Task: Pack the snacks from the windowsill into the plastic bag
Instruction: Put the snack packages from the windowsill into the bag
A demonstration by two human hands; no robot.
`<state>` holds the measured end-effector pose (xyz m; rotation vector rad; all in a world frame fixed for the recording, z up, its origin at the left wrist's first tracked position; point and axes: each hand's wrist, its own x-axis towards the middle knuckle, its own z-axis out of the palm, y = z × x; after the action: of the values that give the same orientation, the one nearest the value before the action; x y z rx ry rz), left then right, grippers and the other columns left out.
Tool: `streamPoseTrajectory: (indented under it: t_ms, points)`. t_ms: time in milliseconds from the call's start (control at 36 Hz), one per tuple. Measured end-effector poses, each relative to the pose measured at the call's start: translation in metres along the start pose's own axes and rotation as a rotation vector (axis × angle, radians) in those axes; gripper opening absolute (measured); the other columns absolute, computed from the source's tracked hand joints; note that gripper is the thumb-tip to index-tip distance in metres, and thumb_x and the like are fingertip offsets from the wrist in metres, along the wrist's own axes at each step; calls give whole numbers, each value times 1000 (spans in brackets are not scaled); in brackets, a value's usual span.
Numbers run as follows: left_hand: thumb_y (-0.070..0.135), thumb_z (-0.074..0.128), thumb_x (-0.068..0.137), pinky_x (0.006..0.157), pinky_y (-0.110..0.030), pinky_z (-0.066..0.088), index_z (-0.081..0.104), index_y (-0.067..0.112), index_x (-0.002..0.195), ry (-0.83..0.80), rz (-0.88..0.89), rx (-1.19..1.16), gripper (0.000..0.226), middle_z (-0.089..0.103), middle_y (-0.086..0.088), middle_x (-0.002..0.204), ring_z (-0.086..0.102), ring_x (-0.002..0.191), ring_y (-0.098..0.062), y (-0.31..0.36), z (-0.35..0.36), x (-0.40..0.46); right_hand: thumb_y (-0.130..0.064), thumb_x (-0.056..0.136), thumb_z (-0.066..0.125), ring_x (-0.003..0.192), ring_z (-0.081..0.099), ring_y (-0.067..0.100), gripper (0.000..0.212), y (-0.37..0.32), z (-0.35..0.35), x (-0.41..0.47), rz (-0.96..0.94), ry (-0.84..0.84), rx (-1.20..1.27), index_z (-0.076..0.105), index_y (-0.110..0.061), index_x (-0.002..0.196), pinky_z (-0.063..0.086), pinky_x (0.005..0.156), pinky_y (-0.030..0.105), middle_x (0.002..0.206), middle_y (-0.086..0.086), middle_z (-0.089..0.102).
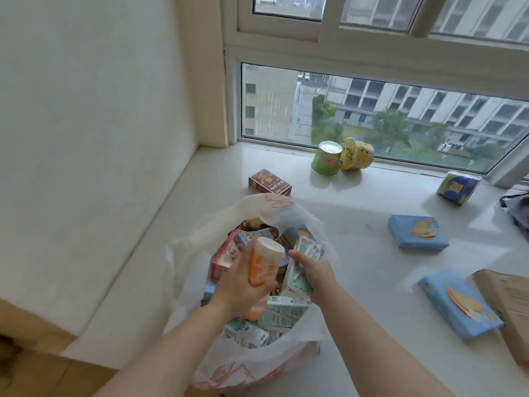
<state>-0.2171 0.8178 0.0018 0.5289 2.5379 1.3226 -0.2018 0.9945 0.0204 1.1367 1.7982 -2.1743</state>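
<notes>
The left hand (240, 285) is gripping an orange cup (264, 263), the right hand (310, 272) a green packet (297, 277). Both are going into the nearly full plastic bag (189, 270). Six snacks are waiting on the windowsill (343, 202).

Two hands work over one white plastic bag (200, 365), the left hand (239, 285) gripping one orange cup (264, 266), the right hand (313, 272) gripping one pale green packet (299, 277). The bag holds many packets and boxes, too jumbled to count. Out on the windowsill (357, 276): two blue boxes (416, 232) (458, 303) at right, one brown box (270, 182), one green cup (327, 158), one yellow cup (356, 153), and one blue-and-yellow packet (459, 187) far right.
</notes>
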Motion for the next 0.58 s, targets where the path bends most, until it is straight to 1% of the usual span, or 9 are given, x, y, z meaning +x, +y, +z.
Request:
streamPoseTrajectory:
  t_ms: [83, 167, 250, 306, 333, 389, 472, 528, 583]
  points:
    - [54, 61, 79, 86, -34, 47, -2, 44, 148, -207, 82, 429, 93, 41, 3, 134, 54, 111, -19, -16, 3, -11, -34, 56, 82, 92, 67, 29, 63, 10, 1, 9, -112, 128, -269, 60, -13, 112, 54, 88, 46, 100, 10, 70]
    - [61, 53, 80, 86, -36, 45, -6, 45, 147, -331, 110, 752, 91, 38, 2, 133, 48, 114, -21, -31, -2, -16, -32, 67, 80, 102, 62, 28, 66, 12, -4, 7, -109, 173, -424, 52, -14, 124, 51, 92, 40, 113, 8, 65]
    - [70, 50, 78, 92, -34, 40, -7, 43, 148, -352, 93, 865, 94, 38, 1, 133, 43, 116, -21, -45, -7, -16, -30, 74, 76, 101, 61, 24, 62, 14, -5, 8, -125, 148, -542, 49, -16, 127, 50, 84, 33, 115, 6, 63]
    - [71, 48, 78, 95, -34, 38, -9, 45, 146, -315, 119, 925, 93, 38, 2, 133, 40, 117, -21, -50, -8, -16, -31, 74, 75, 96, 60, 21, 54, 17, 0, 12, -121, 120, -604, 52, -16, 121, 47, 75, 27, 113, 6, 63]
    - [70, 48, 79, 95, -34, 37, -11, 48, 143, -295, 130, 939, 91, 38, 2, 133, 39, 116, -21, -51, -8, -17, -34, 73, 75, 97, 60, 21, 54, 19, 4, 14, -126, 131, -633, 53, -15, 119, 47, 75, 27, 114, 6, 61]
    - [66, 48, 81, 96, -34, 35, -15, 50, 137, -273, 132, 943, 86, 37, 2, 133, 38, 117, -21, -54, -5, -18, -39, 73, 75, 110, 55, 25, 65, 25, 11, 20, -132, 155, -662, 48, -12, 126, 50, 89, 34, 126, 11, 51]
    - [64, 47, 84, 97, -36, 34, -14, 49, 138, -284, 129, 966, 83, 35, 0, 134, 36, 119, -23, -52, -3, -18, -40, 88, 58, 131, 36, 30, 80, 35, 20, 23, -153, 127, -829, 17, -5, 148, 33, 110, 39, 143, 16, 29]
    - [64, 47, 84, 97, -37, 34, -9, 47, 143, -303, 123, 986, 83, 35, -2, 135, 35, 121, -24, -50, 0, -16, -46, 94, 44, 135, 27, 31, 80, 39, 19, 25, -178, 158, -1057, 9, 1, 148, 23, 115, 39, 147, 18, 24]
    - [68, 39, 84, 97, -38, 34, -3, 45, 145, -301, 122, 983, 77, 35, -3, 135, 34, 122, -24, -47, 0, -14, -51, 96, 33, 132, 29, 30, 76, 35, 16, 26, -199, 157, -1204, 14, 4, 146, 23, 112, 37, 145, 18, 28]
